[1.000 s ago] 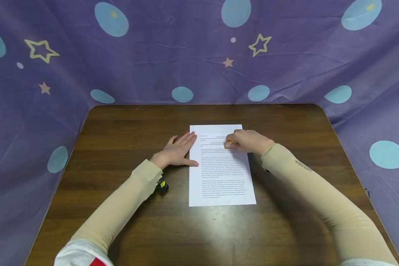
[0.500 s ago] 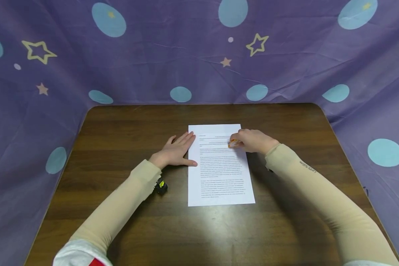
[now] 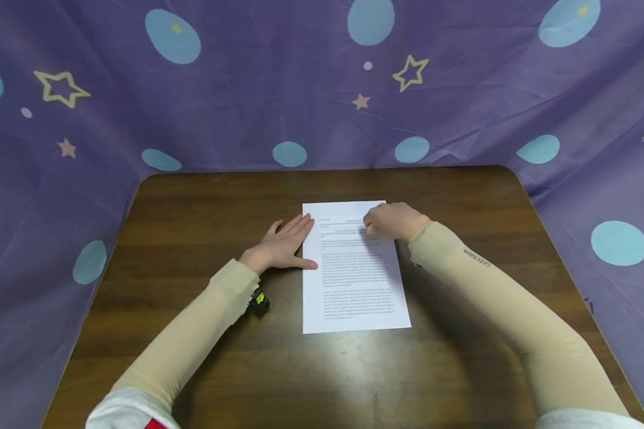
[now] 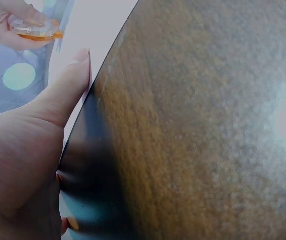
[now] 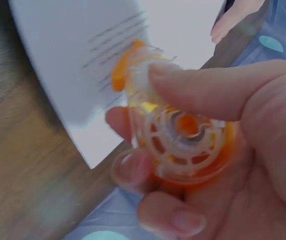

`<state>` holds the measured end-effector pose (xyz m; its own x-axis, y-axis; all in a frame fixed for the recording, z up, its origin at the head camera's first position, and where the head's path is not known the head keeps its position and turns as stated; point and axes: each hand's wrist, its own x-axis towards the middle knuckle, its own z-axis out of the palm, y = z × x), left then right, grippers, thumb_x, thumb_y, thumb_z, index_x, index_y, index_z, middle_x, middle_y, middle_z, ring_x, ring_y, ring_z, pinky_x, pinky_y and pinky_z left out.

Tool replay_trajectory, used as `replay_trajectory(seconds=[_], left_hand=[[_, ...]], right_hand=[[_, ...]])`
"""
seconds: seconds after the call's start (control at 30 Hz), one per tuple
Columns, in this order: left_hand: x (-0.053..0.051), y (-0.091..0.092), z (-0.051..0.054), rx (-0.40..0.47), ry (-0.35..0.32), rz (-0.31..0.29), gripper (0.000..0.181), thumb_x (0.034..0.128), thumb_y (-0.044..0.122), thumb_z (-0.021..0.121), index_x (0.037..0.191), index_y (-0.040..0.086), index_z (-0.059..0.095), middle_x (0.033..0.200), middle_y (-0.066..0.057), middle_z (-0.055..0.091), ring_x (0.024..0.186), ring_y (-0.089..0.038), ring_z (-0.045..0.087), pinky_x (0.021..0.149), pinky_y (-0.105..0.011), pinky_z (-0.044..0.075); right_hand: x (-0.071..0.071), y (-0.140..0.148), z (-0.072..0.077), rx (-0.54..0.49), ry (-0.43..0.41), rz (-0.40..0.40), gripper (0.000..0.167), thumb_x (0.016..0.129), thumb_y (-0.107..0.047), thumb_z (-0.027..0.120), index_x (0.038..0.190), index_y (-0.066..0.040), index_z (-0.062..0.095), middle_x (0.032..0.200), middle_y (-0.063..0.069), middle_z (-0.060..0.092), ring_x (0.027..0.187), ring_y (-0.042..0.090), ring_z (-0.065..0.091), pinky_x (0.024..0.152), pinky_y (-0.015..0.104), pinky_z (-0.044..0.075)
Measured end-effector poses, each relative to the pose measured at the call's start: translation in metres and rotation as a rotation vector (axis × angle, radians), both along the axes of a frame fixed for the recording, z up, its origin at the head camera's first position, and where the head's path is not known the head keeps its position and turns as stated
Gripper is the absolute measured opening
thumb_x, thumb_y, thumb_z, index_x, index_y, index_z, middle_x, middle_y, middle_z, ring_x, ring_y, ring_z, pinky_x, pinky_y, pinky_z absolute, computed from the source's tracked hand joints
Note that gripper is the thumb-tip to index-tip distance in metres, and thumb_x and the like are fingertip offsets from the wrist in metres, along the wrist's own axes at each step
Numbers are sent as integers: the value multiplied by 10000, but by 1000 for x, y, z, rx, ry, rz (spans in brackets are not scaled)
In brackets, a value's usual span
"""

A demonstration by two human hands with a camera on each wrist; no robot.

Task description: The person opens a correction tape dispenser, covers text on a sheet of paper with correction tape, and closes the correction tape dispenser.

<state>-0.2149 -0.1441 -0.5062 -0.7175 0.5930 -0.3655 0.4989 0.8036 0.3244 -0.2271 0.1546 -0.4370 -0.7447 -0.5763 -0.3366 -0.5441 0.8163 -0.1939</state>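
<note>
1. Right hand [image 3: 394, 220], right of centre in the head view: the grip is narrow, curled about an orange-and-clear dispenser [image 5: 187, 126]. In the right wrist view the thumb presses the clear upper casing, while bent fingers support the body from the far side and below.

2. Dispenser: it lies over the upper right part of a printed sheet [image 3: 362, 301], its orange tip directed toward the upper left of the right wrist frame (whether the tip touches the paper cannot be told). In the head view the hand hides most of it; in the left wrist view it appears at upper left.

3. Left hand [image 3: 283, 245], left of centre in the head view: the grip is wide, with fingers extended and thumb set apart. The fingertips and thumb tip rest on the sheet's left margin.

4. Sheet: it lies flat at mid-frame on the brown wood-grain surface [image 3: 461, 190], lines of text running across it.

5. Surroundings: a purple cloth backdrop [image 3: 300, 89] fills the upper frame; beige sleeves [image 3: 185, 330] cover both forearms.
</note>
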Motion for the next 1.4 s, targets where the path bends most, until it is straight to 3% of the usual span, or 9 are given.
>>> replay_trajectory(seconds=[0.1, 0.17, 0.23, 0.33, 0.67, 0.8, 0.93, 1.1, 1.4], left_hand=[[-1, -1, -5, 3, -4, 1, 1173, 906, 733, 625, 1683, 102, 14, 1756, -52, -62, 1615, -224, -71, 1248, -594, -36], [-2, -1, -6, 15, -2, 4, 1174, 903, 733, 630, 1683, 100, 22, 1756, -54, -53, 1616, -225, -64, 1248, -596, -29], [-3, -1, -6, 16, 0, 7, 1178, 899, 741, 628, 1683, 105, 21, 1755, -48, -54, 1616, -222, -64, 1247, -595, -25], [-3, -1, -6, 3, 1, 7, 1186, 895, 750, 624, 1682, 108, 11, 1754, -44, -63, 1614, -220, -72, 1248, -593, -25], [-4, -1, -4, -6, 5, 6, 1183, 898, 736, 635, 1682, 101, 18, 1755, -48, -58, 1615, -221, -73, 1248, -593, -24], [-3, -1, -1, -1, 5, 2, 1181, 899, 730, 638, 1682, 92, 26, 1756, -59, -47, 1616, -231, -64, 1248, -600, -16], [0, 0, 0, 17, -9, -1, 1178, 902, 718, 645, 1681, 83, 31, 1757, -70, -41, 1616, -240, -64, 1248, -599, -25], [3, 0, 3, 28, -4, 1, 1164, 910, 690, 659, 1677, 59, 52, 1756, -99, -20, 1618, -264, -39, 1245, -614, -6], [-1, 0, -2, 27, -10, 12, 1165, 911, 688, 658, 1680, 81, 28, 1755, -75, -46, 1616, -241, -65, 1247, -603, -34]], right_hand=[[-1, -7, 3, 52, 5, -22, 127, 896, -75, 607, 772, -99, 603, 801, 22, 548, 796, 191, 468, 706, 392, 441], [-2, -11, 5, 77, 12, -39, 91, 900, -94, 615, 895, -93, 706, 905, 45, 654, 871, 216, 547, 799, 434, 509], [-3, -13, 5, 92, 5, -55, 189, 914, -113, 627, 1054, -95, 754, 1046, 77, 715, 966, 245, 603, 912, 481, 530], [-3, -13, 6, 100, -11, -68, 274, 924, -121, 613, 1156, -95, 756, 1144, 102, 725, 1035, 269, 624, 983, 507, 517], [-5, -7, 8, 61, -61, -73, 94, 957, -130, 611, 949, -107, 702, 878, 23, 581, 843, 200, 488, 750, 397, 435], [-11, 0, 8, 20, -143, -71, 119, 968, -160, 607, 1015, -113, 706, 947, 14, 630, 877, 184, 547, 791, 387, 460], [-18, 9, 6, -56, -198, -69, 232, 1021, -235, 642, 1205, -116, 717, 1188, 50, 713, 1045, 212, 659, 950, 438, 514], [-22, 18, 4, -120, -161, -63, 316, 1038, -268, 666, 1303, -99, 693, 1284, 91, 712, 1114, 257, 687, 998, 482, 517], [-12, 30, -4, -186, -95, -20, 252, 1018, -258, 700, 1215, -101, 716, 1063, 51, 740, 851, 178, 628, 862, 427, 529]])
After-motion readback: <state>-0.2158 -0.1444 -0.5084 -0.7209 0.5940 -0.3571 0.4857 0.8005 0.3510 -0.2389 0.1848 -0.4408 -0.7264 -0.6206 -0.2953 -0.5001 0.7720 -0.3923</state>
